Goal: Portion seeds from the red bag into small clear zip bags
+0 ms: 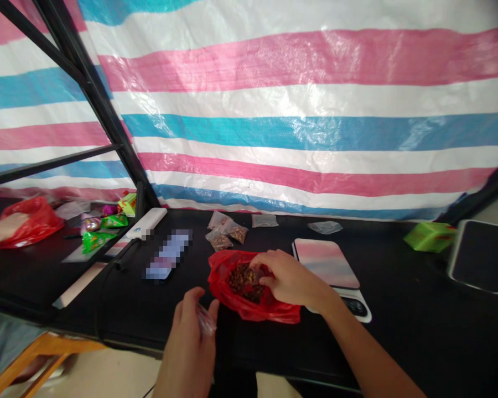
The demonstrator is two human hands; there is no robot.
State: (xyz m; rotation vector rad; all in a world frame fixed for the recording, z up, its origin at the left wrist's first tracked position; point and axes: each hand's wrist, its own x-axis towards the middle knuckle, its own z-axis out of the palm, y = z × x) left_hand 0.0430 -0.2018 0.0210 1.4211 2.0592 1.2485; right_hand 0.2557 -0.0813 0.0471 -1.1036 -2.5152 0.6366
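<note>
A red plastic bag (257,311) lies open on the black table, with small brown dried pieces (243,279) inside. My right hand (280,276) reaches into it, fingers pinched at the pieces; what they grip is partly hidden and looks faintly see-through. Just left of the bag, my left hand (193,318) is closed around a small clear plastic bag (206,320). Behind the red bag sit several small clear bags filled with brown pieces (228,231). Close to my right forearm is a flat scale (327,262) with a pinkish, shiny top plate.
Flat clear bags (264,220) lie at the back. A phone (169,255) and a white power strip (151,224) are on the left. Beyond them are green snack packets (97,240), and another person's hand (10,229) at a second red bag (41,224). A green box (429,236) and a dark-screened device (481,257) stand right.
</note>
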